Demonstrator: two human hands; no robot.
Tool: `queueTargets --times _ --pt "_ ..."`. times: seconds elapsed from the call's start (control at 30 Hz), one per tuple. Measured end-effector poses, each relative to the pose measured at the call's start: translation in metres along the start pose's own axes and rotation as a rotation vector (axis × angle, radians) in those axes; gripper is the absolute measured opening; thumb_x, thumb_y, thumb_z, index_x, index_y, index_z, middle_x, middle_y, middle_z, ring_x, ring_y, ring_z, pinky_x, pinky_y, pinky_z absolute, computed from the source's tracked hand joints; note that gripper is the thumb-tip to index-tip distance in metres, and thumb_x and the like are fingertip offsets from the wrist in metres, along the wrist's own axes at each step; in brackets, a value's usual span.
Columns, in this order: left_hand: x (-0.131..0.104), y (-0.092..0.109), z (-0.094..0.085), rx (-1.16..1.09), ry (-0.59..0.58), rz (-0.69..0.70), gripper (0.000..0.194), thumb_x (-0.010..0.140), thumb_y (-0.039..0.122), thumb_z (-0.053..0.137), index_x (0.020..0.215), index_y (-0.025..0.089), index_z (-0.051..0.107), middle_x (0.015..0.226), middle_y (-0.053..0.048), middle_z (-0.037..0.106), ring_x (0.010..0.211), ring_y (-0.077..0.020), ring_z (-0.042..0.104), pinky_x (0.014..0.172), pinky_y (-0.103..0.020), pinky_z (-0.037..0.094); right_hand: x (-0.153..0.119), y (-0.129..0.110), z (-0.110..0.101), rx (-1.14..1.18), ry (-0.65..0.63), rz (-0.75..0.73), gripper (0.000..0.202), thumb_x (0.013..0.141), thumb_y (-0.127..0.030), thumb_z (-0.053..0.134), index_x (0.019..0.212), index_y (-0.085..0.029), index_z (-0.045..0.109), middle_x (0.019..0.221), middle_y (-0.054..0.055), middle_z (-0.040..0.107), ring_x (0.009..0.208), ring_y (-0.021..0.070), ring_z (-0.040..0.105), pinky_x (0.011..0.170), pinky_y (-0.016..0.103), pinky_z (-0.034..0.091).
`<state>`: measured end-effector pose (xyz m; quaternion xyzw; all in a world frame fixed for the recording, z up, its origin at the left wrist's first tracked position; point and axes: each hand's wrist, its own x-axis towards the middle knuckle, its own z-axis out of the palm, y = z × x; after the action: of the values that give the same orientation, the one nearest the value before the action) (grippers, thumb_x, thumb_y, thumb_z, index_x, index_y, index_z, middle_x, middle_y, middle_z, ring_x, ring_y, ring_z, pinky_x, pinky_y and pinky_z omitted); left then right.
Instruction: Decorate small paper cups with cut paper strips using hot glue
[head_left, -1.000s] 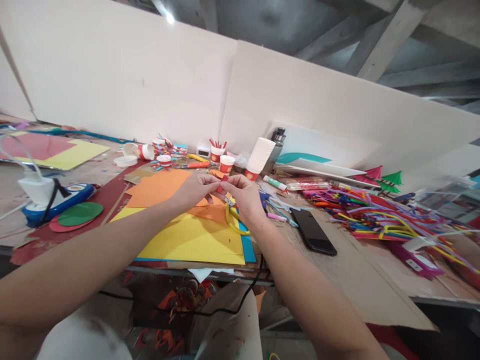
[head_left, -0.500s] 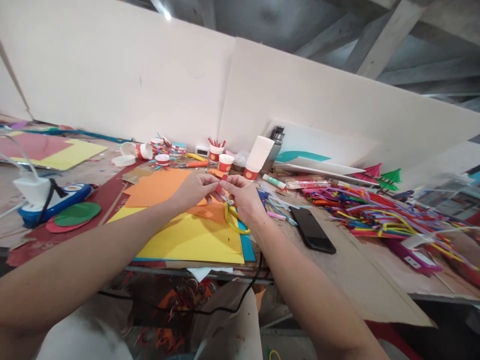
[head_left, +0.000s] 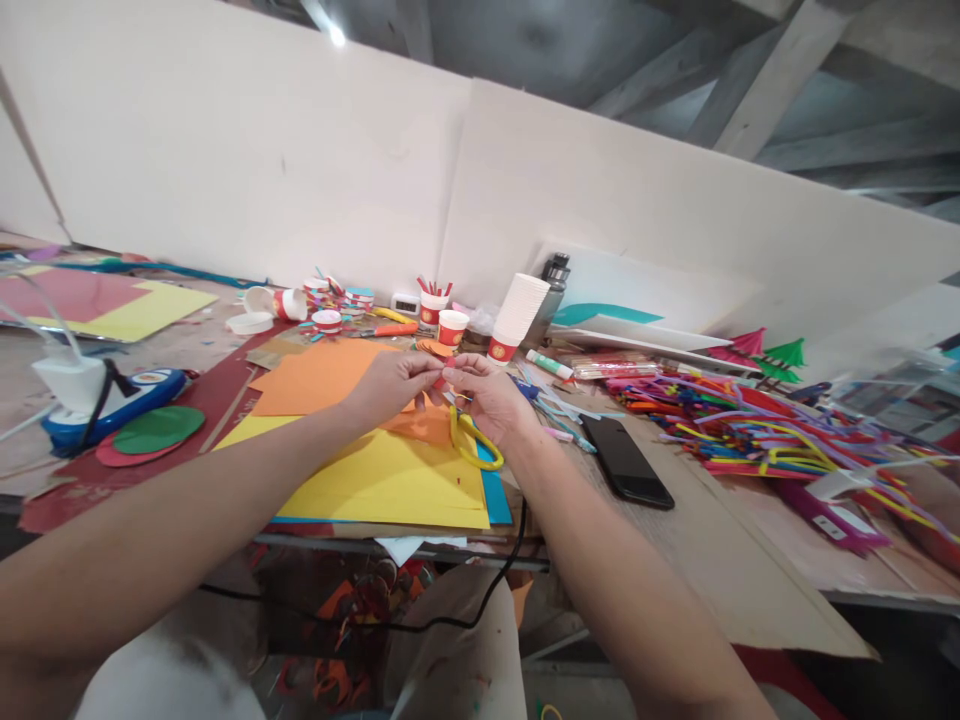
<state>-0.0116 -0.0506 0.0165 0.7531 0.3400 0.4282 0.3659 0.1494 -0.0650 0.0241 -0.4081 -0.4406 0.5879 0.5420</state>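
We cannot make out much of the small red piece [head_left: 441, 380], since our fingertips cover most of it; it sits between our two hands, above the orange sheets and just in front of the cups. Our left hand [head_left: 391, 388] has its grip closed on one side of it, thumb against fingers, and our right hand [head_left: 487, 398] pinches the other side just as narrowly. Below our right hand curve smooth yellow handles [head_left: 478, 447], their far end lost behind our fingers. Our left forearm hides part of the flat orange paper [head_left: 319, 372] and the matte yellow paper [head_left: 390, 478], with a strip of blue paper [head_left: 498, 498] showing at the right edge. Behind our hands we have a white-rimmed cup [head_left: 452, 327], a cup of red sticks [head_left: 433, 308] and a tall, leaning cup stack [head_left: 517, 318], which partly blocks the dark bottle [head_left: 550, 300]. To our right, a glossy black phone [head_left: 626, 462] lies on brown cardboard [head_left: 720, 555], near a tangle of fuzzy pipe cleaners [head_left: 742, 420]. On the left of the counter [head_left: 225, 330], green and red discs [head_left: 159, 430] overlap beside a blue power strip [head_left: 120, 408], blurred at its cables.
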Motion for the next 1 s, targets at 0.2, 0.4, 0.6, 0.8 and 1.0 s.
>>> queueTargets --times 0.2,0.4,0.6,0.8,1.0 --pt "-0.001 0.001 0.000 0.001 0.008 -0.017 0.022 0.085 0.029 0.054 0.086 0.015 0.071 0.066 -0.001 0.069 0.049 -0.0098 0.061 0.053 -0.021 0.051 -0.002 -0.001 0.000 0.004 -0.007 -0.017 0.044 0.041 -0.029 0.091 0.073 -0.020 0.061 0.064 -0.006 0.062 0.062 0.0087 0.057 0.052 0.021 0.033" --pt "-0.001 -0.001 0.000 -0.022 0.001 -0.017 0.022 0.085 0.031 0.056 0.086 0.016 0.072 0.065 -0.001 0.068 0.049 -0.0099 0.060 0.053 -0.022 0.049 -0.003 -0.002 0.001 -0.011 -0.013 -0.038 0.038 0.042 -0.027 0.089 0.066 -0.019 0.061 0.060 -0.006 0.061 0.059 0.0085 0.055 0.052 0.022 0.032" --pt "0.001 -0.004 0.000 -0.197 -0.084 -0.023 0.026 0.085 0.039 0.062 0.083 0.014 0.069 0.068 -0.003 0.067 0.057 -0.0107 0.060 0.059 -0.023 0.049 -0.004 -0.003 0.001 0.020 -0.012 0.007 0.035 0.045 -0.026 0.087 0.068 -0.019 0.061 0.055 -0.006 0.059 0.055 0.0085 0.052 0.053 0.023 0.033" --pt "0.005 -0.011 0.004 -0.497 -0.195 -0.041 0.039 0.087 0.049 0.061 0.086 0.011 0.067 0.084 -0.010 0.070 0.071 -0.0140 0.065 0.061 -0.024 0.050 -0.001 -0.001 -0.001 0.079 -0.016 0.066 0.032 0.049 -0.026 0.083 0.069 -0.020 0.059 0.054 -0.006 0.057 0.053 0.0091 0.052 0.056 0.024 0.040" --pt "0.005 -0.006 0.004 -0.463 -0.167 -0.133 0.033 0.078 0.045 0.071 0.084 0.012 0.067 0.079 -0.008 0.072 0.066 -0.0131 0.065 0.057 -0.023 0.049 0.001 0.003 0.000 0.111 -0.047 0.065 0.033 0.049 -0.025 0.082 0.066 -0.021 0.054 0.051 -0.007 0.053 0.052 0.0096 0.049 0.053 0.024 0.041"
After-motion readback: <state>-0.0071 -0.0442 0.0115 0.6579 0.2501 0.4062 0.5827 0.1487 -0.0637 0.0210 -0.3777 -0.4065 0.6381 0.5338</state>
